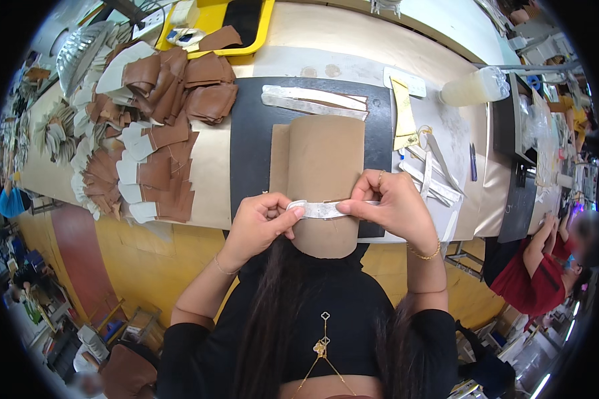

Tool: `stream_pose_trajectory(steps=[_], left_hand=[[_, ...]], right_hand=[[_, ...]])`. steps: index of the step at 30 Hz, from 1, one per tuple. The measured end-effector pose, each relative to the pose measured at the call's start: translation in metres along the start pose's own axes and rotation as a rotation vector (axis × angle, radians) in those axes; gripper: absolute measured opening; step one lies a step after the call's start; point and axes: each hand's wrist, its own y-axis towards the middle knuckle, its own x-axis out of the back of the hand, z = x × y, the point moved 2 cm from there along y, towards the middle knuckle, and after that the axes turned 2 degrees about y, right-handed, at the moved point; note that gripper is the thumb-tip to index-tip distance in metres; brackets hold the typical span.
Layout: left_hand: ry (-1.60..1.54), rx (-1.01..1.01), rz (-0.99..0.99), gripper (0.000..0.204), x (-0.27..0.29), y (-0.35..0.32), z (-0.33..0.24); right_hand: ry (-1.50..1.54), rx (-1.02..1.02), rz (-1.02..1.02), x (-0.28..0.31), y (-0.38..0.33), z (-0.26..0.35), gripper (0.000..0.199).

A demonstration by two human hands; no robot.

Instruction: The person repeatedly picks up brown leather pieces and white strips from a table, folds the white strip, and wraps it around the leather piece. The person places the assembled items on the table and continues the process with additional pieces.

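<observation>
A narrow white strip [321,210] with a thin brown edge lies crosswise over a tan, rounded block [326,156]. At its left end, my left hand [263,216] pinches the strip between thumb and bent fingers. My right hand [393,206] grips the other end the same way, thumb on top. The block sits on a black board [249,146], its near end reaching past the table edge toward me. Just beyond the block, several similar white and brown strips [313,101] lie flat on the board.
Stacks of brown and white leather pieces [160,159] cover the table's left. A yellow tray [263,33] stands at the back. To the right are a yellowish strip [402,113], loose white strips [432,186], a dark pen-like tool [473,161] and a plastic bottle [472,88]. A person in red [529,279] sits far right.
</observation>
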Motion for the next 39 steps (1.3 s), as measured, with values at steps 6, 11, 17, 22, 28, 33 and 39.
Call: stream_pose_trajectory(steps=[6, 11, 17, 22, 28, 33, 39], left_hand=[[-0.002, -0.177, 0.021, 0.010, 0.006, 0.004, 0.006], [-0.031, -0.222, 0.012, 0.006, 0.033, 0.009, 0.010], [-0.035, -0.227, 0.003, 0.006, 0.047, 0.018, 0.020], [-0.093, -0.178, 0.017, 0.008, 0.042, 0.025, 0.031], [-0.100, -0.118, 0.008, 0.014, 0.034, 0.029, 0.032], [-0.001, -0.088, -0.017, 0.014, 0.030, 0.029, 0.025], [0.021, -0.091, -0.042, 0.011, 0.030, 0.026, 0.023]], right_hand=[[-0.112, -0.007, -0.014, 0.005, -0.004, -0.008, 0.024], [0.114, 0.101, 0.081, 0.020, -0.010, -0.019, 0.034], [0.140, 0.013, 0.117, 0.024, -0.007, -0.030, 0.029], [0.405, -0.004, 0.162, 0.017, -0.004, -0.039, 0.025], [0.471, -0.023, 0.155, 0.011, 0.000, -0.049, 0.026], [0.335, 0.019, 0.072, 0.008, 0.003, -0.058, 0.029], [0.647, -0.046, 0.062, -0.005, 0.002, -0.084, 0.027]])
